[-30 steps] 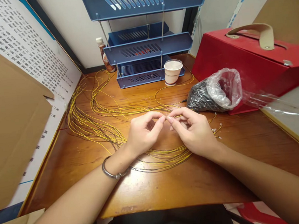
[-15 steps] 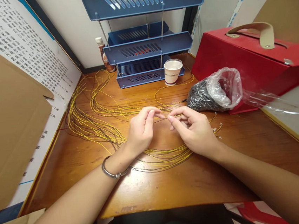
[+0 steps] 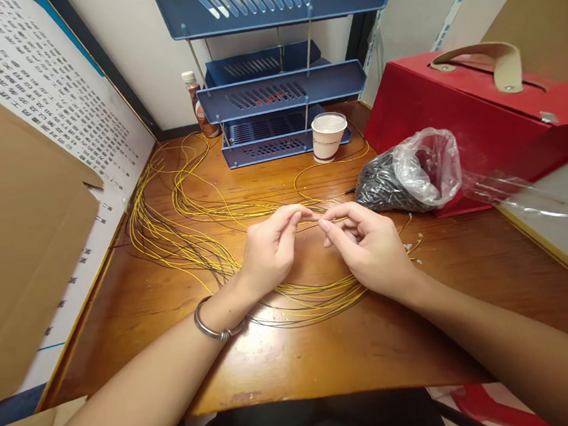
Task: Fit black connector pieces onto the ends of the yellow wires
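Note:
My left hand [image 3: 271, 244] and my right hand [image 3: 370, 248] meet above the middle of the wooden table, fingertips nearly touching. The thumb and index finger of my right hand are pinched on a thin wire [image 3: 309, 226], whose end is hidden by the fingertips. My left hand is curled round the same wire, its index finger stretched toward the right fingertips. Beneath and behind both hands lies a loose bundle of yellow and dark wires [image 3: 176, 240], looping across the table and under my wrists.
A clear plastic bag of small dark pieces [image 3: 381, 180] lies beside a red box [image 3: 454, 99] at the right. Behind stand a paper cup [image 3: 328, 143], a blue tiered rack [image 3: 272, 93] and a bottle [image 3: 198, 107]. Cardboard [image 3: 18, 218] borders the left side.
My left index finger has stretched to the right, up against the right fingertips, and the left thumb has shifted slightly right and down. My right hand has hardly moved.

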A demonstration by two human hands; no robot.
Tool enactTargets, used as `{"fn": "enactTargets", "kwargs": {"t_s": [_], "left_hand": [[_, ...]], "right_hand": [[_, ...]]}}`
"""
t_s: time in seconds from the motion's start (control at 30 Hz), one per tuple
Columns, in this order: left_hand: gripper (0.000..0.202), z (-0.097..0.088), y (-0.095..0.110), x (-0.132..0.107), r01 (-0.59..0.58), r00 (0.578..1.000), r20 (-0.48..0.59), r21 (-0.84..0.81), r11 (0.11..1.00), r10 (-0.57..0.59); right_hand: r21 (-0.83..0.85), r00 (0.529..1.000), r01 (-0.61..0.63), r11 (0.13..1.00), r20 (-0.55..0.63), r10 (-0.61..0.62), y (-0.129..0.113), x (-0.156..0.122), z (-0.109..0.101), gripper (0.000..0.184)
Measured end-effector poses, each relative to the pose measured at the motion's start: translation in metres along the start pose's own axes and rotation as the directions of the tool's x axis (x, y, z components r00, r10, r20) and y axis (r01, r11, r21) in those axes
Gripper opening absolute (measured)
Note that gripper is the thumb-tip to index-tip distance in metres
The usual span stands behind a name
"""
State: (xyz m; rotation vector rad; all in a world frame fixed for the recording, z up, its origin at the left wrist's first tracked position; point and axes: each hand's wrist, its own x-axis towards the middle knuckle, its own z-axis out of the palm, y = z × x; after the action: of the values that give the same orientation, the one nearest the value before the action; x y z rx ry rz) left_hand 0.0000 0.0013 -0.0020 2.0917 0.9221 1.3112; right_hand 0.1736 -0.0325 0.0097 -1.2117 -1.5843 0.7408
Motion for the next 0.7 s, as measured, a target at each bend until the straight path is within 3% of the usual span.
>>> {"fn": "enactTargets", "kwargs": {"t_s": [0.37, 0.7], "left_hand": [[0.024, 0.0012, 0.0024, -0.0033, 0.089, 0.995, -0.025, -0.121, 0.989, -0.092], [0.028, -0.0030, -0.0008, -0.0018, 0.007, 1.000, 0.008, -0.073, 0.997, -0.007]], "right_hand": [[-0.002, 1.000, -0.004, 1.000, -0.004, 0.004, 0.0007, -0.0009, 0.0002, 0.014], [-0.009, 1.000, -0.002, 1.000, -0.013, 0.002, -0.0002, -0.0005, -0.0001, 0.015]]}}
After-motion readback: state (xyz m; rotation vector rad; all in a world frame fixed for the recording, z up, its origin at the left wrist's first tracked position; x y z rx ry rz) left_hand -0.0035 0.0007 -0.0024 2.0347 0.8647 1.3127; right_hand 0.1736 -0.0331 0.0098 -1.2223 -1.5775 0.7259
